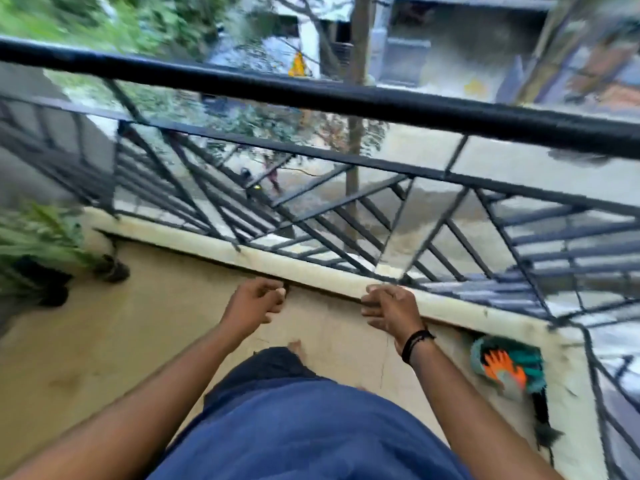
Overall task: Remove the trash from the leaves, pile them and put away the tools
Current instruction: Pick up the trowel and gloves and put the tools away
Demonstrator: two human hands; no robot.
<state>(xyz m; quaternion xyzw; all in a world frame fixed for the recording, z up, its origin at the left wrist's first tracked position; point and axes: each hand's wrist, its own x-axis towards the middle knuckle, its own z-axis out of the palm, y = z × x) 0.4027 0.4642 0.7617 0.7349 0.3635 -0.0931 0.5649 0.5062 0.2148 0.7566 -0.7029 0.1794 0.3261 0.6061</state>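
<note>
Head view, blurred by motion: 2 bare hands reach out above a balcony floor (104,341), near its railed outer edge. The left hand (254,301) and right hand (391,308) both have loosely curled fingers holding nothing. In the floor's right corner lie 1 orange glove (504,370) and 1 teal broom (519,355), its dark handle running along the right edge toward the viewer. 1 potted plant (38,244) stands at the left edge.

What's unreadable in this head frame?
- Potted plant: cut off by left edge, motion-blurred.
- Tools under the orange glove: type unclear, corner pile overlaps.
- Leaf pile: none in view.
- Left hand and right hand: loosely curled, apparently empty; blur hides fingertips.
</note>
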